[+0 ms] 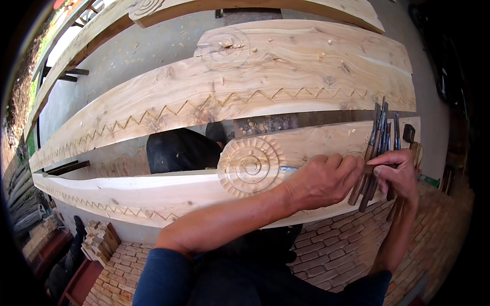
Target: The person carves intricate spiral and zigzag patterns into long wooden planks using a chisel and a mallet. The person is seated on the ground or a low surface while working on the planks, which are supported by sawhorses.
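Note:
My left hand (329, 178) is closed, its fingers curled above the near carved board (316, 132). A chisel's bluish metal blade (289, 168) shows on the board beyond its wrist side, and a dark handle runs between my two hands. My right hand (397, 171) pinches that handle with thumb and fingers. How much of the chisel lies under my left hand is hidden. Several other chisels (377, 137) with dark wooden handles lie side by side across the board, next to and partly under my hands. A carved spiral rosette (251, 166) with a scalloped rim sits left of them.
A second long board (286, 71) lies beyond, with a zigzag line and scattered wood chips. A wooden mallet-like tool (410, 135) rests at the right end. Another beam (255, 11) spans the far side. Stacked wood blocks (99, 242) stand lower left on brick paving (332, 245).

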The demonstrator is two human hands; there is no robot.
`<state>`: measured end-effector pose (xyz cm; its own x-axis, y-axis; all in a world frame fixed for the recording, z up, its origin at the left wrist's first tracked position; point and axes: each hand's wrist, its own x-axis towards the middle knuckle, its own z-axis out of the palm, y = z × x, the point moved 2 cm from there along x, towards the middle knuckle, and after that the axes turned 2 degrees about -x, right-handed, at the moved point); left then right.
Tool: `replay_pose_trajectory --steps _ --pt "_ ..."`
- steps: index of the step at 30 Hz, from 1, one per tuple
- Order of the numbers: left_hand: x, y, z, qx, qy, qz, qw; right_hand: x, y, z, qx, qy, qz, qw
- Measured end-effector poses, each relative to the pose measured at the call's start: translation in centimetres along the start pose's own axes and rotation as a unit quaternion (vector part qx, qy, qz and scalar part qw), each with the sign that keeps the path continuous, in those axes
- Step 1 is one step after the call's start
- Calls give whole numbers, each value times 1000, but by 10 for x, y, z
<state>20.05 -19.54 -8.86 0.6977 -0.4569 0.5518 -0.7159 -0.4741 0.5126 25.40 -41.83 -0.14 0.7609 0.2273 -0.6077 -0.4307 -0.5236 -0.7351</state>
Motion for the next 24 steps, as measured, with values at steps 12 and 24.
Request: replay_pose_trajectory --steps 12,24 --pt "-1 -2 2 -11 -11 -23 1000 6 -9 1 -11 -15 4 1000" --pt "4 1 5 31 4 -27 999 11 -2 4 1 -21 32 999"
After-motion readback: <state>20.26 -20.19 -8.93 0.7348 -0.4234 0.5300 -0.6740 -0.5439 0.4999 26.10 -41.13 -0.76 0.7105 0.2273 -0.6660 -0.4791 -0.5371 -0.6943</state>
